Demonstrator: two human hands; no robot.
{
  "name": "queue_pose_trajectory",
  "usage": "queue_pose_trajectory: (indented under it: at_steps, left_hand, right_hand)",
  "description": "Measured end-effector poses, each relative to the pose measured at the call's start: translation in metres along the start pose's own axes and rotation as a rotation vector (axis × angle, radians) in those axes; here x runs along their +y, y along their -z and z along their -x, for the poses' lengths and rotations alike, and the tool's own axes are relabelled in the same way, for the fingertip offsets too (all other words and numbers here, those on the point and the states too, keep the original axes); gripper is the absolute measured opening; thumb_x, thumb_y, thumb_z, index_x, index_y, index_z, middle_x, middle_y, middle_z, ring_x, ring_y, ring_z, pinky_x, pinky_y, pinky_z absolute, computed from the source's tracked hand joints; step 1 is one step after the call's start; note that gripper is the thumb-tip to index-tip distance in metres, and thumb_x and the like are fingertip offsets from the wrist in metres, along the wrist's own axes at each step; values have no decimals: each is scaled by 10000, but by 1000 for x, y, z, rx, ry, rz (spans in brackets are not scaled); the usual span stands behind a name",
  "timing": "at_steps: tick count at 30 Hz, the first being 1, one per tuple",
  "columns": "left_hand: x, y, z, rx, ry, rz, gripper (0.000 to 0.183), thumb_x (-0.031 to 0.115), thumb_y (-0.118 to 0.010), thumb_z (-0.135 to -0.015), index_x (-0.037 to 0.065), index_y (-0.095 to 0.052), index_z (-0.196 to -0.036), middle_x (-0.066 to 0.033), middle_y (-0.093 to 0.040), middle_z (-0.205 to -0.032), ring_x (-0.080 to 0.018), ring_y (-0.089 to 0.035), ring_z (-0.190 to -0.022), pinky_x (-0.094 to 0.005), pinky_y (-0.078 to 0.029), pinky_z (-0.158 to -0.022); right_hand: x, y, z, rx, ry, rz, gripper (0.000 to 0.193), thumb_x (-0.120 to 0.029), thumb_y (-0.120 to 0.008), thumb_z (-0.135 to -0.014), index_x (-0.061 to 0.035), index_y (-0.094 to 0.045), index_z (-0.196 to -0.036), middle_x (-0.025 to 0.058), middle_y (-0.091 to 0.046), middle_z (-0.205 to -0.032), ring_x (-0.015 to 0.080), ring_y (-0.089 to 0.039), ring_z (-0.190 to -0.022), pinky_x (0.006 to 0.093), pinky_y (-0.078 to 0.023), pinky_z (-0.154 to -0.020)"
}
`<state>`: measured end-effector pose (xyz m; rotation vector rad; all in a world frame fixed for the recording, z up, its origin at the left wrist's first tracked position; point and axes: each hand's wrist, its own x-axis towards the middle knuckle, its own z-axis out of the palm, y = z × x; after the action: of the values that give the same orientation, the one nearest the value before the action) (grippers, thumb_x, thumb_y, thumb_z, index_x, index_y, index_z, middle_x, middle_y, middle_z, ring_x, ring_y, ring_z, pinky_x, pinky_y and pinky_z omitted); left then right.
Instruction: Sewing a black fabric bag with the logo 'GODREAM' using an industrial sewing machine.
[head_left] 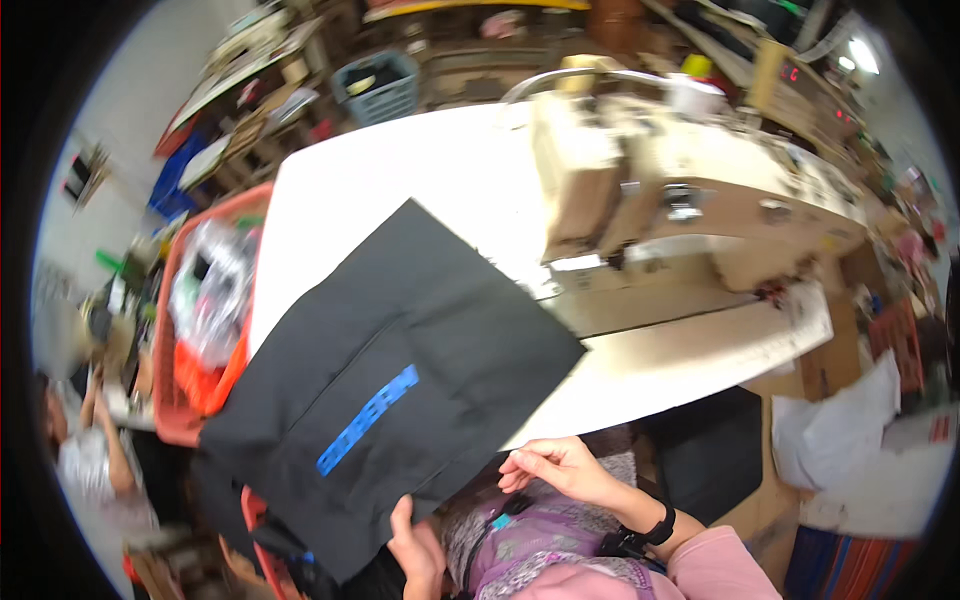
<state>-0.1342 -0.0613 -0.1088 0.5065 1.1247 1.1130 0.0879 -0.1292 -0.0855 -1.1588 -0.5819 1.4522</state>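
A large piece of black fabric with a blue printed strip lies slanted over the front left of the white sewing table. Its lower part hangs past the table's edge toward me. My left hand grips the fabric's near edge, thumb on top and the other fingers hidden beneath. Just right of the fabric, my right hand is apart from it, thumb and fingers curled together. Whether anything small is between them is not visible. Beyond the fabric's right corner stands the cream sewing machine, its needle area blurred.
The white tabletop reaches back to a grey-blue basket. A red-orange crate with plastic bags stands against its left side. A white sack lies at the right. Another person is at the far left.
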Motion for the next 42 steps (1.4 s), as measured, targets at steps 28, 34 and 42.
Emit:
queue_pose_trajectory:
  at_steps: [28, 34, 42]
  left_hand:
    - [15, -15, -6, -64, -6, -228, 558, 388, -584, -878, -19, -548, -1258, -167, -561, -1279, -309, -492, -1181, -416, -358, -1041]
    - [7, 16, -28, -44, 187, -97, 542, 388, -617, -857, 7, -576, -1240, -136, -587, -1248, -279, -510, -1150, -399, -370, -1023]
    - [10, 3, -13, -78, 105, -126, 379, 314, -633, -884, 72, -629, -1175, -91, -632, -1168, -234, -541, -1077, -353, -428, -946]
  right_hand:
    - [-147, 201, 49, 1653, 1354, 604, 119, -68, -575, -951, -3, -572, -1051, 93, -503, -1107, 170, -518, -1042, 311, -445, -883]
    - [-197, 276, 46, 1489, 1506, -115, 277, -219, -536, -1007, -15, -485, -1187, 71, -497, -1165, 168, -493, -1087, 297, -408, -944]
    - [-176, 286, 46, 1448, 1310, -358, 479, -466, -516, -994, -25, -482, -1179, 60, -492, -1126, 155, -464, -1085, 295, -368, -980]
